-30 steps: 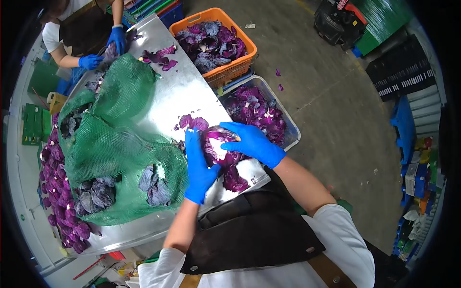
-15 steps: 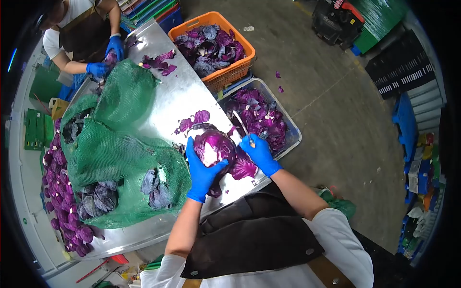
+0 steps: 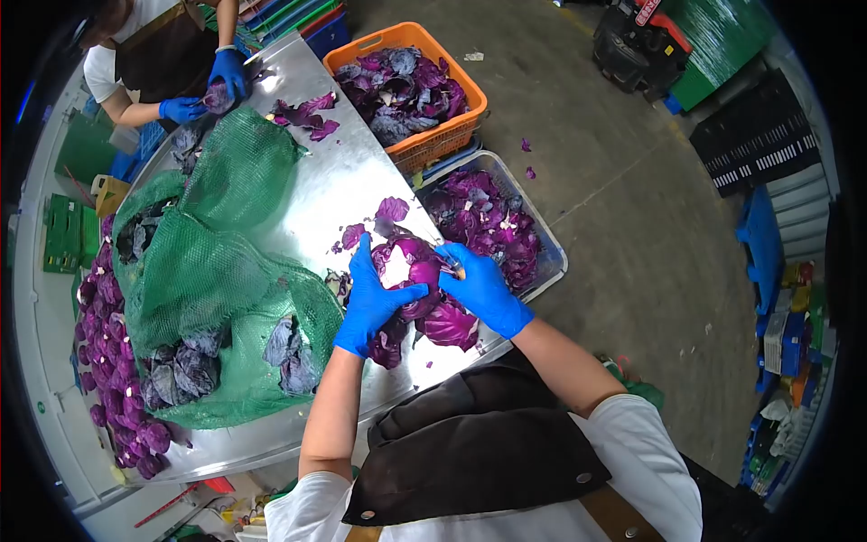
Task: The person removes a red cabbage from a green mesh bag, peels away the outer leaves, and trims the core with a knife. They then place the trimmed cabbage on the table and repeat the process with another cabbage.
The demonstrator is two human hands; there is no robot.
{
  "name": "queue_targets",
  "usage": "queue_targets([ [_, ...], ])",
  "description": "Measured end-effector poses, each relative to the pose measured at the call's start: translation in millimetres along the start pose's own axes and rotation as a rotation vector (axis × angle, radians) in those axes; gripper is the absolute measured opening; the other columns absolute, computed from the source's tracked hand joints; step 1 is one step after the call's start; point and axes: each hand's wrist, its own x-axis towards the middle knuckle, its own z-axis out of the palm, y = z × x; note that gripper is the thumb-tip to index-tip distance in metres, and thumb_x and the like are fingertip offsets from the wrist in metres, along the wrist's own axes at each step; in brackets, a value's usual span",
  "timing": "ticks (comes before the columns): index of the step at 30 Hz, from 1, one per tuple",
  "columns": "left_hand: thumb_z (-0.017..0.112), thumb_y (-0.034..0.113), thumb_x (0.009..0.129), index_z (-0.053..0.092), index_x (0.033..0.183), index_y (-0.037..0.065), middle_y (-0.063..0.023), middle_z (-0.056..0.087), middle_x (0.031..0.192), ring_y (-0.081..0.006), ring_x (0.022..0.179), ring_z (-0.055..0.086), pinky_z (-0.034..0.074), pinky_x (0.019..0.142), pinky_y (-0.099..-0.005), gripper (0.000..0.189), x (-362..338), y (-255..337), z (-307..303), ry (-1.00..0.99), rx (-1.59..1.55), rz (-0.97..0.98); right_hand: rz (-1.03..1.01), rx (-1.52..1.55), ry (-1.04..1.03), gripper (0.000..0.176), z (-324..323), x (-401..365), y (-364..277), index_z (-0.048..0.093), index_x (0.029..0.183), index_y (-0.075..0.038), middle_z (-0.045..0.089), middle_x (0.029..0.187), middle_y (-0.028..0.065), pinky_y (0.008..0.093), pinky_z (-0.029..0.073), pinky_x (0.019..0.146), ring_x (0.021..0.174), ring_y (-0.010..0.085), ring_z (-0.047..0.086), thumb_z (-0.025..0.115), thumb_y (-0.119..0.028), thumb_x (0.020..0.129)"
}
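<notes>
A red cabbage point(image 3: 417, 268) with a pale cut patch sits near the right edge of the steel table point(image 3: 298, 203). My left hand point(image 3: 372, 298), in a blue glove, grips its left side with thumb and fingers spread around it. Against its right side is my right hand point(image 3: 483, 287), also gloved, closed on a knife point(image 3: 459, 271); only part of the handle shows and the blade is hidden. Loose purple leaves point(image 3: 449, 325) lie just below the cabbage, and smaller scraps point(image 3: 391, 210) lie above it.
Leaves fill a clear bin point(image 3: 553, 262) and an orange crate point(image 3: 433, 149) beyond the table's right edge. Green net sacks point(image 3: 203, 298) hold dark cabbages. Many peeled cabbages point(image 3: 113, 361) are piled at left. A co-worker's gloved hands point(image 3: 206, 95) hold a cabbage at the far end.
My right hand has moved left onto the cabbage, and the knife blade, upright and visible before, is now hidden. A leaf has shifted slightly downward below the cabbage.
</notes>
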Motion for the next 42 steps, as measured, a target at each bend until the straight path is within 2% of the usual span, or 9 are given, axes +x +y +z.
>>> queue_targets([
  [3,0.095,0.043,0.053,0.01,0.155,-0.002,-0.0309,0.027,0.15,-0.0408,0.14,0.032,0.031,0.116,-0.0446,0.14,-0.7,8.4,4.2,0.025,0.052,-0.016,-0.017,-0.039,0.114,0.036,6.3,-1.1,30.9,0.062,0.117,-0.008,0.072,0.093,0.0174,0.0387,0.055,0.07,0.084,0.0294,0.072,0.071,-0.014,0.082],
  [7,0.094,0.043,0.054,0.01,0.154,-0.005,-0.0313,0.029,0.151,-0.0417,0.14,0.035,0.031,0.116,-0.0447,0.14,1.9,18.6,9.2,0.022,0.044,0.066,0.519,0.063,0.118,0.034,-2.7,3.7,117.9,0.062,0.112,0.0,0.07,0.095,0.0095,0.0287,0.053,0.071,0.087,0.0155,0.068,0.074,-0.013,0.082],
  [10,0.093,0.049,0.054,0.011,0.152,-0.01,-0.0316,0.023,0.155,-0.0422,0.144,0.027,0.027,0.119,-0.0431,0.14,-12.1,14.0,14.7,0.072,-0.251,0.026,0.248,-0.382,0.13,0.064,-25.6,-16.2,81.8,0.048,0.138,-0.005,0.068,0.081,0.014,0.037,0.051,0.058,0.066,0.027,0.066,0.071,-0.035,0.087],
  [14,0.093,0.053,0.053,0.011,0.151,-0.011,-0.0316,0.016,0.157,-0.0412,0.148,0.018,0.02,0.121,-0.0414,0.142,-9.3,15.4,19.9,0.115,0.143,0.06,-0.026,-0.566,0.043,0.087,-33.1,-5.9,-5.6,0.025,0.154,-0.007,0.068,0.084,0.0226,0.0465,0.05,0.054,0.064,0.0386,0.066,0.057,-0.059,0.091],
  [21,0.094,0.049,0.051,0.014,0.149,-0.014,-0.0326,0.034,0.148,-0.0389,0.139,0.038,0.034,0.115,-0.0407,0.141,9.8,24.8,7.8,-0.038,-0.076,-0.111,-0.176,-0.925,-0.226,0.07,-11.7,10.3,-17.8,0.031,0.153,-0.009,0.066,0.071,0.0135,0.0429,0.047,0.044,0.053,0.0296,0.064,0.044,-0.052,0.1],
  [25,0.094,0.049,0.051,0.017,0.149,-0.013,-0.0328,0.038,0.145,-0.0397,0.136,0.042,0.036,0.113,-0.042,0.139,5.9,23.5,16.2,0.057,0.136,-0.046,-0.264,-0.852,-0.177,0.058,-10.4,30.9,-18.6,0.047,0.143,-0.012,0.066,0.068,0.014,0.0444,0.049,0.048,0.055,0.0313,0.065,0.047,-0.05,0.099],
  [34,0.093,0.046,0.054,0.014,0.15,-0.012,-0.0345,0.032,0.149,-0.0431,0.139,0.037,0.034,0.115,-0.0427,0.136,-1.7,31.0,18.1,0.117,0.125,-0.097,-0.035,-0.717,-0.314,0.059,-14.4,70.5,-40.4,0.065,0.122,-0.01,0.069,0.098,0.0243,0.0532,0.051,0.081,0.092,0.0438,0.066,0.039,-0.058,0.099],
  [37,0.094,0.039,0.053,0.02,0.15,-0.007,-0.0312,0.034,0.149,-0.0431,0.139,0.035,0.033,0.115,-0.0439,0.13,-33.6,31.6,38.1,0.072,0.317,0.256,0.253,-0.709,-0.254,0.06,-36.0,108.7,-15.8,0.068,0.111,-0.008,0.069,0.1,0.024,0.0527,0.051,0.082,0.093,0.0449,0.065,0.046,-0.061,0.094],
  [42,0.095,0.034,0.051,0.016,0.153,-0.001,-0.0235,0.029,0.153,-0.0396,0.138,0.036,0.03,0.117,-0.0438,0.134,-57.7,2.5,35.6,0.167,0.12,0.282,0.139,-0.424,-0.04,0.057,-17.0,66.3,11.5,0.068,0.095,0.002,0.07,0.096,0.0249,0.05,0.051,0.08,0.093,0.0421,0.068,0.065,-0.054,0.086],
])
